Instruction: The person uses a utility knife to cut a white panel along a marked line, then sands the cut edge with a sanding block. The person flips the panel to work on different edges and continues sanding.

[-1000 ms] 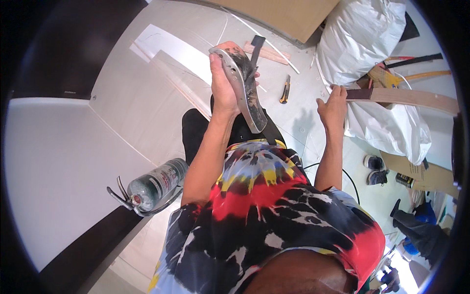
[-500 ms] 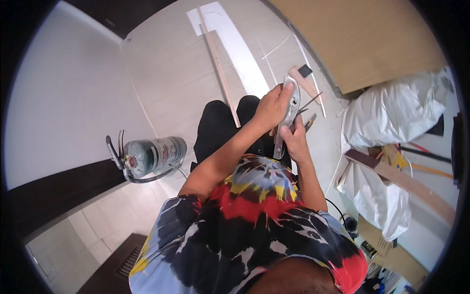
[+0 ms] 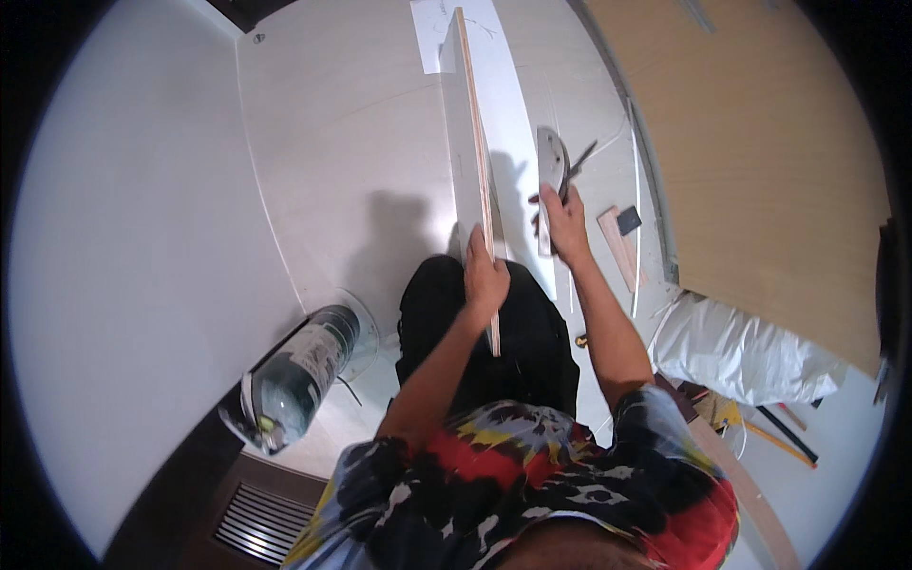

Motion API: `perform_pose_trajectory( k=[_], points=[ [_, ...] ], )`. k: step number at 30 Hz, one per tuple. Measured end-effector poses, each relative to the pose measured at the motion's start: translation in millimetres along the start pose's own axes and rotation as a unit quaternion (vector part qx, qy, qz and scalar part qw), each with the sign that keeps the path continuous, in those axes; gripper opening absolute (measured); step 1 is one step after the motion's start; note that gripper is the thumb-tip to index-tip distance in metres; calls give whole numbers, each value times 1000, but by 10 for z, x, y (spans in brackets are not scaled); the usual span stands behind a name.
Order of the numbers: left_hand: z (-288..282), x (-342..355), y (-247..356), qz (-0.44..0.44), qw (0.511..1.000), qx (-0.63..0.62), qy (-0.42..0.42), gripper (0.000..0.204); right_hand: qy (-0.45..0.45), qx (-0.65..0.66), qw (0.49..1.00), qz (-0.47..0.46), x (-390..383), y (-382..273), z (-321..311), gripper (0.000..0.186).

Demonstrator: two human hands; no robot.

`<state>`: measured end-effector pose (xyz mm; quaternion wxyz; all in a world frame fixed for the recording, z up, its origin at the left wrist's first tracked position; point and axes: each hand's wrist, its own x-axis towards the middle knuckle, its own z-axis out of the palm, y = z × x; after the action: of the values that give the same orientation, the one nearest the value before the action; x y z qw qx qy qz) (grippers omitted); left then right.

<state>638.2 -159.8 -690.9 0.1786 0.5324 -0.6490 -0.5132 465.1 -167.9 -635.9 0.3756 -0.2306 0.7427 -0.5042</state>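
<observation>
My left hand (image 3: 486,285) is closed round the near part of a long thin board (image 3: 471,114) with a pale face, standing on its edge between my knees. Its wood-coloured edge faces up. My right hand (image 3: 567,228), to the right of the board, grips a silver metal piece (image 3: 551,152) with one curved side. A dark, slender two-pronged tool (image 3: 581,163) sticks out beside the metal piece from the same hand; its kind I cannot make out. Some of my right fingers are hidden behind the metal.
A long white strip (image 3: 508,104) lies on the floor beyond the board, near a marked white sheet (image 3: 430,47). To the right are a wood offcut (image 3: 617,245) and a black square block (image 3: 629,220). A fire extinguisher (image 3: 309,366) leans at left; white sacks (image 3: 750,351) lie right.
My left hand has let go of the metal piece and taken hold of the board, now tilted up on edge. My right hand has moved forward with the metal piece and dark tool.
</observation>
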Motion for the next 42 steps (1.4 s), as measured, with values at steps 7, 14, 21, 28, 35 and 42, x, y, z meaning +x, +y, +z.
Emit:
perform_pose_trajectory(
  k=[7, 14, 21, 28, 35, 42],
  points=[
    [80, 40, 97, 26, 998, 18, 57, 67, 29, -121, 989, -81, 2252, -358, 898, 56],
    [19, 108, 136, -11, 999, 29, 21, 68, 83, -275, 947, -144, 3561, -903, 1365, 70],
    [20, 126, 77, -19, 999, 20, 19, 68, 64, -327, 931, -146, 4395, -1355, 1669, 56],
    [-40, 98, 60, -29, 1000, 1, 7, 67, 62, -304, 937, -162, 4596, -1317, 1721, 61],
    [-129, 111, -4, -13, 1000, -21, 16, 67, 69, -277, 949, -135, 4036, -1268, 1799, 59],
    [-184, 154, -4, -21, 999, -31, 2, 69, 59, -325, 929, -167, 3550, -1122, 1780, 61]
  ],
)
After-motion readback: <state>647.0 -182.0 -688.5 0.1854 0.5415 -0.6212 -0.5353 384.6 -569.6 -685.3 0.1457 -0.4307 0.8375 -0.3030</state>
